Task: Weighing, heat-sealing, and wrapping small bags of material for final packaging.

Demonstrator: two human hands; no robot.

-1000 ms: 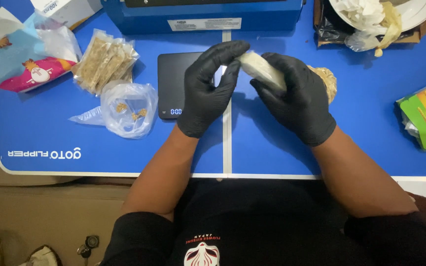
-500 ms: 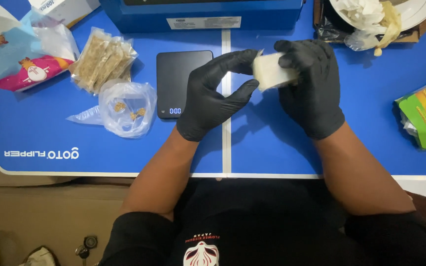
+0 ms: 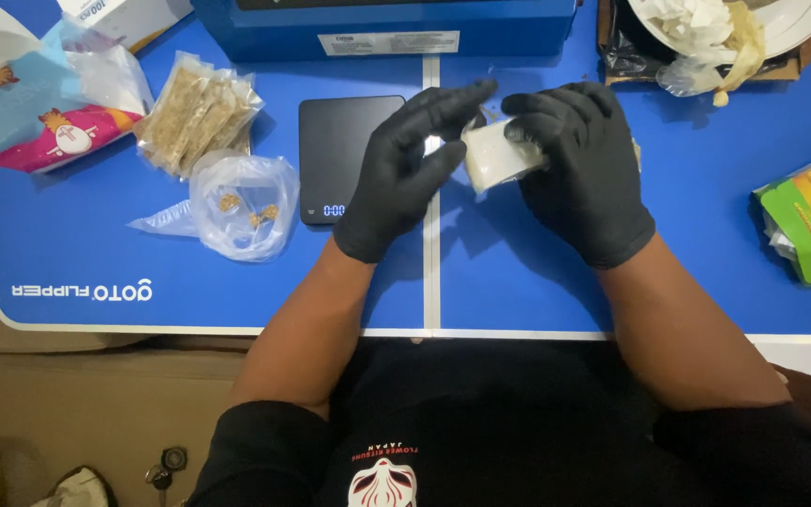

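Pale block (image 3: 492,156) held above blue table (image 3: 518,272), just right of black scale (image 3: 335,155). Right hand (image 3: 582,174) gripping block, fingers (image 3: 542,117) curled over top edge, thumb hidden. Left hand (image 3: 404,174) w/ fingers extended, tips pinching at block's upper-left corner. Clear bag (image 3: 241,202) lying well left, apart.

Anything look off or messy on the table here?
Mostly tidy. A clear plastic bag lies crumpled left of the scale, with only a few crumbs inside. Both gloved hands, left and right, hold a pale block.
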